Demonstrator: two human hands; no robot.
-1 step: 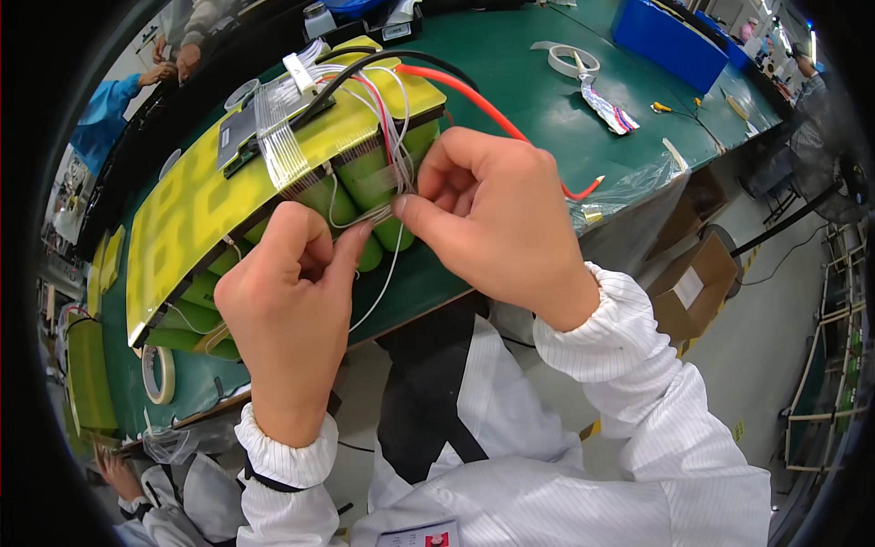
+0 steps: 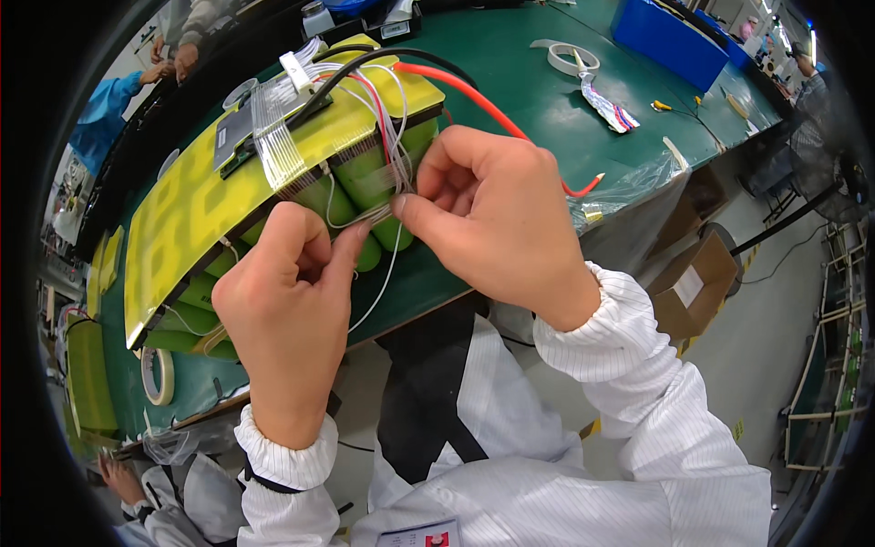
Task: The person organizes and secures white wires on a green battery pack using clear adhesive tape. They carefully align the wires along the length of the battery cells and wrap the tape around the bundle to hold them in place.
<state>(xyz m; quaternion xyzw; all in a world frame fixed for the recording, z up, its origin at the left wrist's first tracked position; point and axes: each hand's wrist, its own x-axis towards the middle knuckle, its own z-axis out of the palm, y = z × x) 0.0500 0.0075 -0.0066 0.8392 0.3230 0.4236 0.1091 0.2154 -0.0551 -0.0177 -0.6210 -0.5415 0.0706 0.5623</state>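
Observation:
A battery pack (image 2: 173, 228) of green cylindrical cells under a yellow board leans across the near left of the table. Thin white wires (image 2: 394, 150) run down its right front side and gather into a bent bundle. My right hand (image 2: 506, 223) pinches this bundle between thumb and forefinger. Beside it, my left hand (image 2: 287, 314) is closed with thumb and forefinger together at the bundle's left end; its exact hold is partly hidden. A white connector (image 2: 296, 71) and a dark circuit board (image 2: 233, 137) sit on top. One loose white wire hangs below the hands.
A thick red cable (image 2: 492, 109) curves from the pack onto the green table (image 2: 510, 55). Tape rolls lie at the back (image 2: 572, 60) and front left (image 2: 158, 376). A blue bin (image 2: 670, 41) stands at the far right. Another person's hand (image 2: 120, 479) shows at lower left.
The battery pack has shifted very slightly to the left. Both hands keep their pinch at the wires.

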